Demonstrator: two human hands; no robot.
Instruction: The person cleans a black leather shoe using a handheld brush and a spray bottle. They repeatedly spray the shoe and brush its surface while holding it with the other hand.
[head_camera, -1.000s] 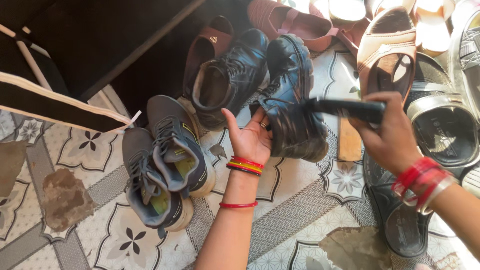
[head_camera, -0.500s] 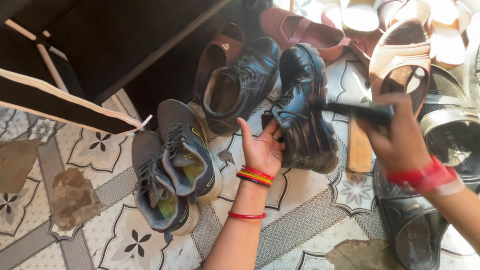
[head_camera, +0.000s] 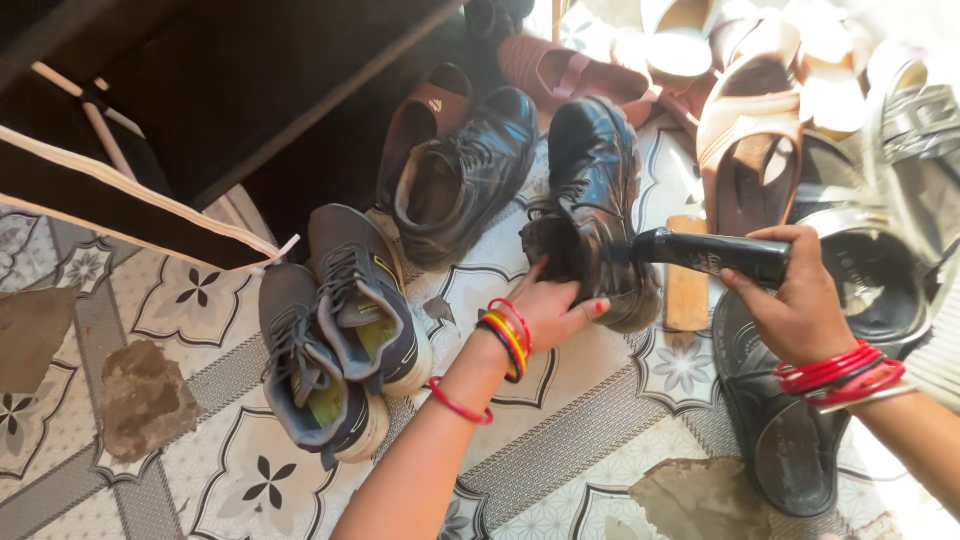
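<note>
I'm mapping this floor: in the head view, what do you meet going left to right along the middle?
Grey sneakers → left hand → black lace-up shoe → black polish bottle → right hand.

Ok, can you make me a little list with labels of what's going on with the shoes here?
left hand: holds the black shoe at its heel end
right hand: grips a black bottle, tip against the shoe
beside it: second black shoe, upright
nearer left: two grey sneakers, one lying on the other
right side: sandals and a black slipper
floor: patterned tiles, some patches worn
wrists: red bangles on both
</note>
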